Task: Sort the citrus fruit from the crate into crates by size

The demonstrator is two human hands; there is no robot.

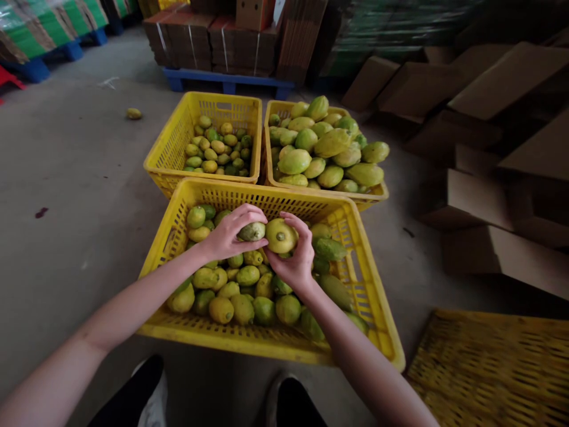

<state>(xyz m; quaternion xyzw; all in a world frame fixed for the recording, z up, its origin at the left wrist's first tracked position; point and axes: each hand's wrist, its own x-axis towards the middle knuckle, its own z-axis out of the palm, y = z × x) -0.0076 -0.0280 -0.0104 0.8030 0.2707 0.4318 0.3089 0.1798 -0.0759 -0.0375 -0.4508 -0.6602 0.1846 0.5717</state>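
Left forearm (128, 311) and right forearm (355, 350) lie nearest the camera and converge over the front crate (267, 349). The left hand (229, 235) is clasped, fingers and thumb, around a greenish fruit (253, 231), whose long axis appears to run left to right. The right hand (299, 261) is curled around a yellow-green fruit (281, 236); its marked end faces the camera, so its long axis points roughly along the line of sight. Both held fruits sit side by side between the hands, each nearest the hand gripping it; whether they touch cannot be told.

Below the hands, the front crate contains mixed green and yellow fruit (248, 275), with longer pieces (334, 290) right of the right hand. Beyond the left hand, the rear-left crate (166, 145) contains smaller fruit (210, 154) below its rim. Beyond the right hand, the rear-right crate (371, 200) contains larger fruit (332, 143) heaped above its rim.
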